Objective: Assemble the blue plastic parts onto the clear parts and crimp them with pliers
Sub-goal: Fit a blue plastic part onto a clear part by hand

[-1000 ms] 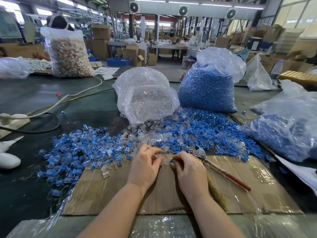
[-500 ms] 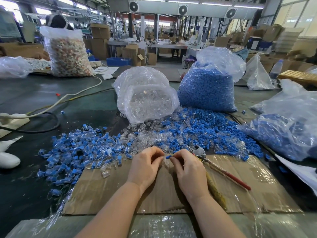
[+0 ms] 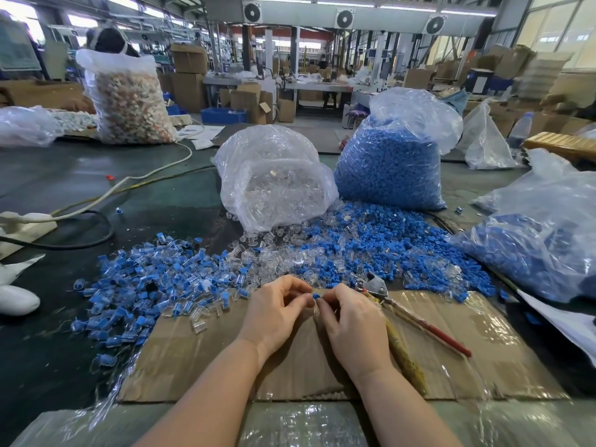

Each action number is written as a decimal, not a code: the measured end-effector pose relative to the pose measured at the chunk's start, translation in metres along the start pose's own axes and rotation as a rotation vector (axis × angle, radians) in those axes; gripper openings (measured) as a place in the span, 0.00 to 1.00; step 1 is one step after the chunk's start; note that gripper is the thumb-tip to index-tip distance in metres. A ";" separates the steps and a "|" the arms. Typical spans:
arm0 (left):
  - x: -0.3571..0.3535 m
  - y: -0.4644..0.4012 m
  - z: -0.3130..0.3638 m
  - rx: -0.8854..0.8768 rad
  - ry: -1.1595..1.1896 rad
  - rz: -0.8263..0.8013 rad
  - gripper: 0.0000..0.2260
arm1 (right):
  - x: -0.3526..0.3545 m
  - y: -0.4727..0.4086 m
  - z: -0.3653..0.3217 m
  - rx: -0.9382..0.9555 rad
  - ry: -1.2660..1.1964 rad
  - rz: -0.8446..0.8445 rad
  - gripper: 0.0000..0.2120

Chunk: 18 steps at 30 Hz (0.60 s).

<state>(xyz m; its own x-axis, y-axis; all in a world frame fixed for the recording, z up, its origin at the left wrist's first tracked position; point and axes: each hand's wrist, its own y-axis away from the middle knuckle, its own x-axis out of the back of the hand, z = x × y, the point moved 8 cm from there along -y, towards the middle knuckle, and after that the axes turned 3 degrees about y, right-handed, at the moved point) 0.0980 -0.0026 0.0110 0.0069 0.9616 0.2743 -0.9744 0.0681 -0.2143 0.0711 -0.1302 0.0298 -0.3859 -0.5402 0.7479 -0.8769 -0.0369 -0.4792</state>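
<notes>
Meeting over the cardboard: both hands, fingertips together above its far edge.
Blue part: a small rounded blue plastic piece (image 3: 316, 296), matte and opaque, pinched between the fingertips of the two hands; too small to tell its long axis or which way it points.
Clear part: not plainly visible in the grip; whether one sits behind the fingers I cannot tell.
Left hand (image 3: 277, 306): fingers curled in, tips pressed to the blue piece from its left side.
Right hand (image 3: 353, 317): fingers curled, thumb and forefinger nipping the blue piece from its right side.
Pliers (image 3: 416, 312): lying flat on the cardboard just right of the right hand, untouched; dull metal head towards the piles, long axis running diagonally, thin red-sleeved handles pointing near-right.
Cardboard sheet (image 3: 467, 359): brown, flat, partly covered in glossy tape.
Loose blue pieces (image 3: 380, 240): a grainy spread beyond the cardboard.
Loose clear pieces (image 3: 274, 250): glassy, boxy, mixed in at the middle.
Assembled pieces (image 3: 138, 279): clear bodies with blue inserts, heaped left of the hands.
Clear-parts bag (image 3: 274, 179): crinkled transparent plastic, slumped open.
Blue-parts bag (image 3: 390, 162): upright, bulging, right of the clear-parts bag.
Table (image 3: 64, 179): dark, slightly shiny surface.
</notes>
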 end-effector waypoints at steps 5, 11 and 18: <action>0.000 0.000 0.000 -0.003 -0.018 -0.031 0.09 | -0.002 -0.001 0.003 -0.011 -0.008 -0.012 0.06; -0.001 0.001 0.002 -0.030 -0.037 -0.047 0.09 | -0.003 0.000 0.001 -0.003 -0.015 -0.024 0.06; -0.001 0.000 0.002 -0.023 -0.090 -0.045 0.08 | -0.002 0.000 0.000 0.011 -0.032 -0.016 0.05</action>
<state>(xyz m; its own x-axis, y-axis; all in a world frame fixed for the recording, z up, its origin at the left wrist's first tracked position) 0.0976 -0.0036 0.0124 0.0289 0.9297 0.3672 -0.9681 0.1176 -0.2214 0.0719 -0.1296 0.0285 -0.3628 -0.5659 0.7404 -0.8796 -0.0544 -0.4726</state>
